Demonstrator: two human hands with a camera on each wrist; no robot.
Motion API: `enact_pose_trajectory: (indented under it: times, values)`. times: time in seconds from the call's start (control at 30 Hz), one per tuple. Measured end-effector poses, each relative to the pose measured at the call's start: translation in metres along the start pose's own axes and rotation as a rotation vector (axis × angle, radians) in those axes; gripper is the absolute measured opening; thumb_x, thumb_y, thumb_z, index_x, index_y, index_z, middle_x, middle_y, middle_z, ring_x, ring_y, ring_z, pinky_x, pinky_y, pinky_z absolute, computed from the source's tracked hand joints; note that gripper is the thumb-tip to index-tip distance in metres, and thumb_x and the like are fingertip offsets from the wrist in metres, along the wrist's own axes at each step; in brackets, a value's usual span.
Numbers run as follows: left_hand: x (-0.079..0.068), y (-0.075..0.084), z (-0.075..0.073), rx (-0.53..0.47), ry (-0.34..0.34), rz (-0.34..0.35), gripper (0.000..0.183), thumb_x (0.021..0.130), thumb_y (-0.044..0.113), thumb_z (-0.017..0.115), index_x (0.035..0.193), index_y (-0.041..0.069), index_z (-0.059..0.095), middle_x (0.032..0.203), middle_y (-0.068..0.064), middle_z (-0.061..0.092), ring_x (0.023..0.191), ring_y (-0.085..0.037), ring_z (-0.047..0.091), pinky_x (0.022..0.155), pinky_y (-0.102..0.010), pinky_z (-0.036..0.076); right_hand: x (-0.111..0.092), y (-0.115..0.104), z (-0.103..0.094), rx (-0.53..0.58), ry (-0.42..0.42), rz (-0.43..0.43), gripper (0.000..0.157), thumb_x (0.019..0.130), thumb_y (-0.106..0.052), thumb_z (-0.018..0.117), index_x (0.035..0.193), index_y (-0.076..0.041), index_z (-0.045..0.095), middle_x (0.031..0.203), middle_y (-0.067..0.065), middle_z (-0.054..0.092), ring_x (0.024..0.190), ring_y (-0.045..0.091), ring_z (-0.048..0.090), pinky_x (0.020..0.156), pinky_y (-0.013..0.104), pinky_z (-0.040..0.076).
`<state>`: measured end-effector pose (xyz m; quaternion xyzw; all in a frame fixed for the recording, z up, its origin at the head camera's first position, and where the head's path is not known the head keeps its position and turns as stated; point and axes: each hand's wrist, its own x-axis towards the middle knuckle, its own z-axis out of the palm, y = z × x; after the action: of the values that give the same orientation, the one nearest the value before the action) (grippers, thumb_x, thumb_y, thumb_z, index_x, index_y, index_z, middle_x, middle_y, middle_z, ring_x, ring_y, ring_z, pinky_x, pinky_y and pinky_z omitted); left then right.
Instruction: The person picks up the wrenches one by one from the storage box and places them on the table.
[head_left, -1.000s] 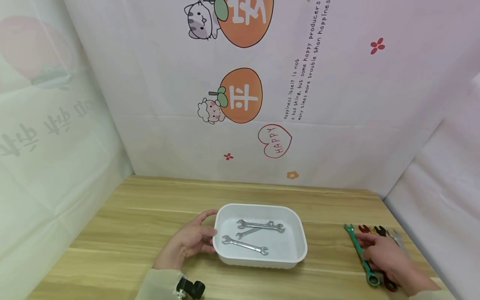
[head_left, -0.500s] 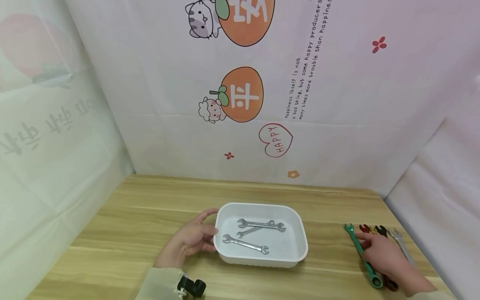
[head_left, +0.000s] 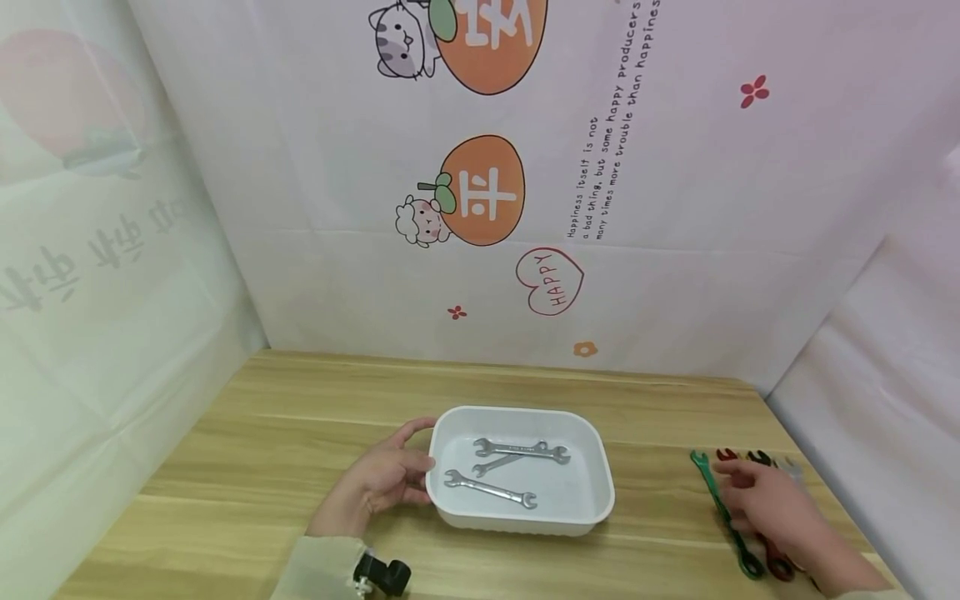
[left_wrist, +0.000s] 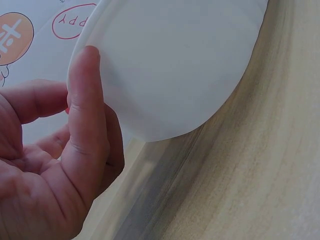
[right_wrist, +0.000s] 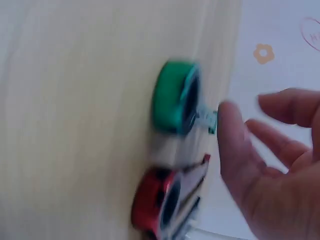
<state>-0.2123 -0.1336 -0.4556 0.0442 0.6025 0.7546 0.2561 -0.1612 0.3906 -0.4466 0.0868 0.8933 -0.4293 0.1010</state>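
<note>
My left hand (head_left: 382,479) holds the left rim of a white plastic tub (head_left: 517,525), thumb outside and fingers at the wall, also seen in the left wrist view. Three silver open-ended wrenches lie inside, two of them crossed; the front wrench (head_left: 491,490) lies alone. On the right, my right hand (head_left: 776,512) pinches a green ratchet wrench (head_left: 711,479) by its shaft, the wrench turned on edge. In the right wrist view its green ring end (right_wrist: 170,97) is blurred, and the thumb hides the shaft behind it. A red wrench (right_wrist: 152,200) lies close beside it.
Beside the right hand, a black wrench (head_left: 760,457) and a silver wrench (head_left: 793,469) lie partly covered on the wooden table (head_left: 300,417), with a bit of yellow between. A printed white cloth (head_left: 660,308) hangs along the table's back edge.
The green wrench has turned from flat onto its edge under my right hand, which has shifted slightly. My left hand, the tub and the wrenches in it stay in place.
</note>
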Motion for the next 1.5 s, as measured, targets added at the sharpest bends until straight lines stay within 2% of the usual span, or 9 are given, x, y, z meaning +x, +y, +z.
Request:
enact_pose_trajectory:
  times: [0.1, 0.2, 0.6, 0.77, 0.97, 1.1, 1.2, 1.33, 1.5]
  values:
    - [0.000, 0.000, 0.000, -0.001, 0.004, 0.002, 0.071, 0.088, -0.005, 0.055, 0.152, 0.013, 0.030, 0.083, -0.020, 0.063, 0.068, -0.024, 0.064, 0.056, -0.033, 0.059, 0.000, -0.004, 0.000, 0.256, -0.094, 0.039, 0.059, 0.100, -0.013, 0.056, 0.147, 0.014, 0.031, 0.132, 0.032, 0.053, 0.106, 0.032, 0.063, 0.083, 0.045, 0.058]
    - [-0.001, 0.000, 0.000, 0.000, 0.009, 0.002, 0.071, 0.088, -0.005, 0.055, 0.152, 0.013, 0.030, 0.084, -0.020, 0.063, 0.068, -0.024, 0.063, 0.056, -0.034, 0.059, -0.001, -0.004, 0.001, 0.374, -0.141, 0.077, 0.061, 0.099, -0.010, 0.058, 0.147, 0.015, 0.030, 0.133, 0.029, 0.054, 0.111, 0.033, 0.061, 0.088, 0.048, 0.056]
    - [0.000, -0.002, 0.000, -0.004, 0.010, 0.006, 0.071, 0.088, -0.005, 0.055, 0.152, 0.014, 0.031, 0.083, -0.019, 0.062, 0.067, -0.022, 0.062, 0.056, -0.034, 0.059, 0.003, 0.010, -0.009, 0.399, -0.152, 0.087, 0.051, 0.097, -0.004, 0.057, 0.139, 0.019, 0.041, 0.126, 0.022, 0.060, 0.108, 0.026, 0.061, 0.090, 0.048, 0.055]
    - [0.001, -0.002, -0.001, -0.004, 0.008, 0.005, 0.071, 0.089, -0.005, 0.055, 0.152, 0.014, 0.030, 0.083, -0.019, 0.062, 0.067, -0.022, 0.062, 0.056, -0.034, 0.059, 0.003, 0.007, -0.008, 0.359, -0.162, 0.004, 0.050, 0.101, -0.009, 0.052, 0.140, 0.020, 0.038, 0.130, 0.026, 0.057, 0.109, 0.028, 0.061, 0.088, 0.046, 0.056]
    - [0.000, -0.002, -0.001, 0.004, 0.014, 0.001, 0.071, 0.089, -0.004, 0.056, 0.153, 0.015, 0.031, 0.087, -0.021, 0.063, 0.067, -0.023, 0.062, 0.057, -0.034, 0.059, -0.003, -0.040, 0.007, 0.447, -0.236, -0.218, 0.053, 0.109, -0.033, 0.040, 0.149, 0.002, 0.040, 0.137, 0.018, 0.056, 0.117, 0.028, 0.060, 0.094, 0.042, 0.053]
    - [0.001, -0.003, -0.001, 0.007, 0.019, -0.004, 0.071, 0.089, -0.004, 0.056, 0.152, 0.016, 0.031, 0.089, -0.023, 0.063, 0.068, -0.023, 0.063, 0.057, -0.035, 0.059, -0.006, -0.087, 0.029, 0.575, -0.444, -0.481, 0.048, 0.111, -0.028, 0.021, 0.147, -0.013, 0.049, 0.135, 0.016, 0.059, 0.119, 0.032, 0.058, 0.098, 0.042, 0.051]
    - [0.001, -0.003, -0.002, 0.005, 0.023, -0.004, 0.070, 0.090, -0.004, 0.056, 0.152, 0.016, 0.032, 0.090, -0.024, 0.063, 0.068, -0.023, 0.062, 0.057, -0.035, 0.059, -0.007, -0.120, 0.052, 0.609, -0.599, -0.620, 0.053, 0.111, -0.025, 0.011, 0.150, -0.011, 0.044, 0.137, 0.023, 0.055, 0.121, 0.038, 0.056, 0.101, 0.045, 0.048]
    - [0.002, -0.002, -0.003, 0.001, 0.020, -0.004, 0.071, 0.089, -0.004, 0.056, 0.152, 0.016, 0.032, 0.090, -0.025, 0.063, 0.068, -0.024, 0.063, 0.058, -0.035, 0.059, -0.007, -0.152, 0.092, 0.495, -0.669, -0.643, 0.060, 0.110, -0.032, 0.006, 0.154, -0.002, 0.032, 0.136, 0.030, 0.053, 0.122, 0.042, 0.055, 0.105, 0.048, 0.044]
    - [0.002, -0.002, -0.003, 0.000, 0.011, -0.005, 0.071, 0.089, -0.004, 0.057, 0.153, 0.016, 0.032, 0.090, -0.025, 0.063, 0.069, -0.025, 0.064, 0.058, -0.035, 0.059, -0.002, -0.172, 0.142, 0.313, -0.655, -0.534, 0.066, 0.108, -0.045, 0.010, 0.153, -0.005, 0.038, 0.130, 0.026, 0.059, 0.120, 0.042, 0.056, 0.107, 0.054, 0.040]
